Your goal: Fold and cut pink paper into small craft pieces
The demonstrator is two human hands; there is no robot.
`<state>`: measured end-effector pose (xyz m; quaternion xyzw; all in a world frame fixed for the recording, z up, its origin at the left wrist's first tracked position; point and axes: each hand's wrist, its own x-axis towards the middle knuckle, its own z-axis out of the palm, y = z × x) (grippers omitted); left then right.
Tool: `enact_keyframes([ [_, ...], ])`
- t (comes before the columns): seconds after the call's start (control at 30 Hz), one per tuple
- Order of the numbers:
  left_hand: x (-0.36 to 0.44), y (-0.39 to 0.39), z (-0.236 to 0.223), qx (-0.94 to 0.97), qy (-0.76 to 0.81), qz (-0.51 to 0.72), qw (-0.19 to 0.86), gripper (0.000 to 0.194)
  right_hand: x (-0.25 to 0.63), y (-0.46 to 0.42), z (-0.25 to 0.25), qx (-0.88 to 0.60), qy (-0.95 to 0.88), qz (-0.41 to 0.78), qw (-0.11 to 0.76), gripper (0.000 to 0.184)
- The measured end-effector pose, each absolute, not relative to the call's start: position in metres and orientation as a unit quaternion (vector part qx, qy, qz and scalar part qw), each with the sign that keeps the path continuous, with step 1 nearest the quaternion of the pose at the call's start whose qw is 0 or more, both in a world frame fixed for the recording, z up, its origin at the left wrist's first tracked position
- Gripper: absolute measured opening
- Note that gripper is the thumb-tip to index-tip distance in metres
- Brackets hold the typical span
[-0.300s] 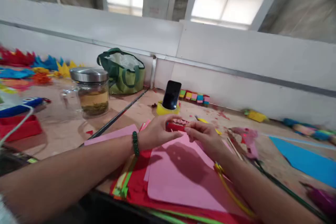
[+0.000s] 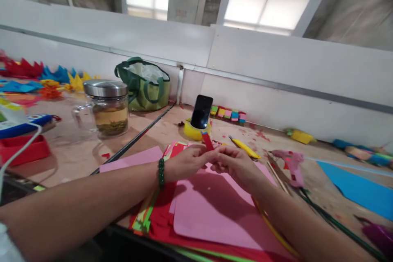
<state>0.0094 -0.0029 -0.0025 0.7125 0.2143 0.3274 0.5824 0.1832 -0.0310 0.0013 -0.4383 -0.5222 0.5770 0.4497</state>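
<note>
Above a pink sheet (image 2: 215,213), my two hands meet with their fingertips together. A small red strip with a blue end (image 2: 206,141) sticks up from between them, tilted to the left. My left hand (image 2: 190,161), with a green bead bracelet at the wrist, is closed on it with thumb and fingers. My right hand (image 2: 238,166) is also closed, its thumb and fingertips pinching at the strip's lower end. The fingers hide most of that lower part. Under the pink sheet lie red sheets (image 2: 159,217) and coloured strips.
A phone (image 2: 201,111) leans in a yellow tape roll (image 2: 193,130) beyond my hands. To the right are a yellow cutter (image 2: 245,147), a pink glue gun (image 2: 291,166) with its cord and a blue sheet (image 2: 359,188). Left stand a glass tea mug (image 2: 110,114) and a green bag (image 2: 156,94).
The red strip has turned from lying level between my hands to pointing upward. My hands have drawn closer together, and the fingers have closed in around it.
</note>
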Motion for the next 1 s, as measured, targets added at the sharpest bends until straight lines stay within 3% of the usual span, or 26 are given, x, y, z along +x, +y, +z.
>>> enact_keyframes([
  [0.1, 0.012, -0.004, -0.010, 0.716, 0.251, 0.334, 0.559, 0.035, 0.179, -0.036, 0.000, -0.467, -0.605, 0.502, 0.405, 0.029],
  [0.23, 0.010, -0.005, -0.016, 0.756, 0.305, 0.287, 0.504, 0.018, 0.178, -0.038, 0.003, -0.466, -0.683, 0.370, 0.423, 0.027],
  [0.33, 0.008, -0.008, -0.014, 0.787, 0.303, 0.250, 0.476, 0.019, 0.179, -0.038, 0.003, -0.414, -0.721, 0.368, 0.417, 0.023],
  [0.47, 0.011, -0.008, -0.010, 0.735, 0.257, 0.293, 0.555, 0.011, 0.176, -0.040, 0.002, -0.399, -0.707, 0.349, 0.468, 0.024],
  [0.57, 0.013, -0.006, -0.008, 0.702, 0.230, 0.328, 0.590, 0.017, 0.175, -0.041, 0.003, -0.394, -0.682, 0.358, 0.501, 0.020],
  [0.77, 0.012, -0.002, -0.013, 0.714, 0.232, 0.362, 0.552, 0.022, 0.179, -0.039, 0.000, -0.429, -0.697, 0.307, 0.485, 0.021],
  [0.9, 0.013, -0.004, -0.015, 0.678, 0.265, 0.318, 0.607, 0.012, 0.182, -0.035, 0.000, -0.478, -0.709, 0.249, 0.455, 0.024],
  [1.0, 0.015, -0.006, -0.017, 0.654, 0.260, 0.306, 0.642, 0.013, 0.183, -0.034, 0.001, -0.479, -0.697, 0.283, 0.453, 0.028],
])
